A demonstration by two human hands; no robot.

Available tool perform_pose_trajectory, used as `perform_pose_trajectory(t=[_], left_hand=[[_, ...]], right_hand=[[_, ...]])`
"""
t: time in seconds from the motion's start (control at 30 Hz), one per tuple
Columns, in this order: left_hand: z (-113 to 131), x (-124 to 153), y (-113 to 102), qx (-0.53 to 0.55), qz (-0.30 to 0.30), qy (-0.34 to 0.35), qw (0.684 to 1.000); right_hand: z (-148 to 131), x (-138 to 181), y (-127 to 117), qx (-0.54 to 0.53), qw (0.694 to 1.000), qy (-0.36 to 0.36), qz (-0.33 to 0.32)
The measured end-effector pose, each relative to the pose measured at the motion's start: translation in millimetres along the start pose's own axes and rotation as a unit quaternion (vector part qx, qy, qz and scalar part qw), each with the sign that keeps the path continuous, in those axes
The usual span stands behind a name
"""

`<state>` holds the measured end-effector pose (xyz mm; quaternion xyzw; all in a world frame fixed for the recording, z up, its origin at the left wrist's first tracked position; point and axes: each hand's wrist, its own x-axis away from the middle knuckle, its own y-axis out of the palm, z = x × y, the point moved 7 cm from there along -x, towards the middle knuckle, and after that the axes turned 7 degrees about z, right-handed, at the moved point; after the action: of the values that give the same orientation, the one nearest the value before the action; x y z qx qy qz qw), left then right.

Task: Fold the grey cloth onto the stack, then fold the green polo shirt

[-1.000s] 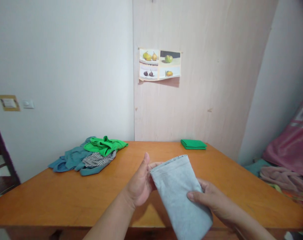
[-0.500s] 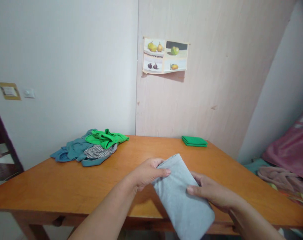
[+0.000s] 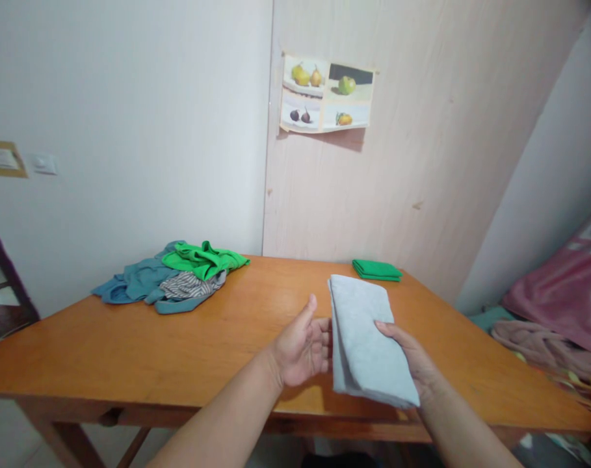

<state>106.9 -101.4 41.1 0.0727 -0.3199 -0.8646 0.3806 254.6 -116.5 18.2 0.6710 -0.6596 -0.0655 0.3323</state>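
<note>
A light grey folded cloth is held up above the front part of the wooden table. My right hand grips its right side, thumb on the near face and the other fingers hidden behind. Beside its left edge is my left hand, open, thumb raised and palm toward the cloth; its fingertips reach the edge, and I cannot tell whether they touch it. At the table's back right lies a green folded cloth. A loose heap of clothes on the left includes a bright green garment, a blue-grey one and a striped one.
The wooden table stands against the wall, with a drawer knob at its front left. A sheet of fruit pictures hangs on the wall. Pink fabric and other textiles lie beyond the table's right edge.
My left hand has let go of the grey cloth and opened. The cloth has turned more upright and risen in my right hand. The view has shifted slightly.
</note>
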Motion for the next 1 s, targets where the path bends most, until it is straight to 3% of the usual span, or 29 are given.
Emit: perform_pose_trajectory(t=[0.13, 0.27, 0.47, 0.6, 1.0], left_hand=[[-12.1, -0.5, 13.5, 0.028, -0.024, -0.009, 0.999], [-11.7, -3.2, 8.6, 0.027, 0.016, -0.019, 0.999], [-20.1, -3.7, -3.6, -0.015, 0.077, -0.017, 0.997], [-23.6, -4.9, -14.4, -0.017, 0.115, -0.013, 0.993], [-20.0, -9.7, -21.2, -0.042, 0.125, -0.013, 0.991]], right_hand=[[-2.2, -11.4, -12.2, -0.008, 0.998, -0.042, 0.040], [-3.0, -17.9, -18.3, -0.011, 0.996, -0.060, 0.061], [1.6, -18.7, -13.9, -0.017, 0.996, -0.031, 0.088], [5.1, -17.6, -8.1, -0.014, 0.997, -0.009, 0.075], [11.3, -22.7, -12.1, -0.031, 0.998, -0.004, 0.054]])
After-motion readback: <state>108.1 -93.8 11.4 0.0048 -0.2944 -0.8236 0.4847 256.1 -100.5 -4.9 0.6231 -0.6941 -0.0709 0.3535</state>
